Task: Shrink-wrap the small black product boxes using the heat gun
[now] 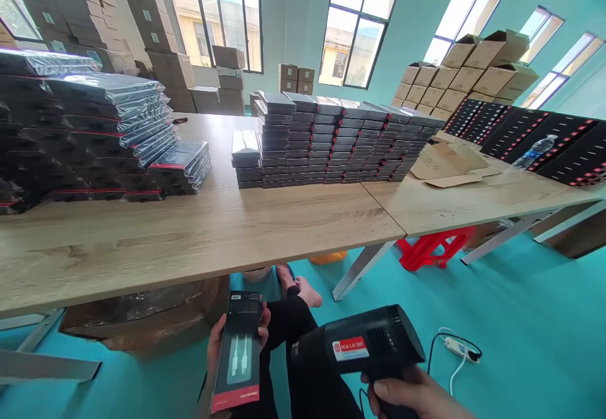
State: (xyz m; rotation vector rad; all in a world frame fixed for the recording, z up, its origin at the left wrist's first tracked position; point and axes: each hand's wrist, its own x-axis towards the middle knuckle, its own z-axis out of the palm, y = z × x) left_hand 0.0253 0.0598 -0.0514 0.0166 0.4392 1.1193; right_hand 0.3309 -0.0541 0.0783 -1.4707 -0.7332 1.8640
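My left hand (264, 324) grips a slim black retail box (241, 327) with a red band, its picture of white cable plugs facing up. Wrapped round the handle of a black hair dryer (374, 340) with a red and white label is my right hand (402, 394). The dryer's nozzle points left toward the box, with a gap between them. Both are held over my lap, below the front edge of the wooden table (199, 230).
Shiny film-wrapped boxes (95, 129) are piled at the table's left. Stacked black boxes (331, 141) stand mid-table, with flattened cardboard (445, 161) and a water bottle (534, 152) farther right. A red stool (433, 248) and a power strip (461, 348) are on the floor.
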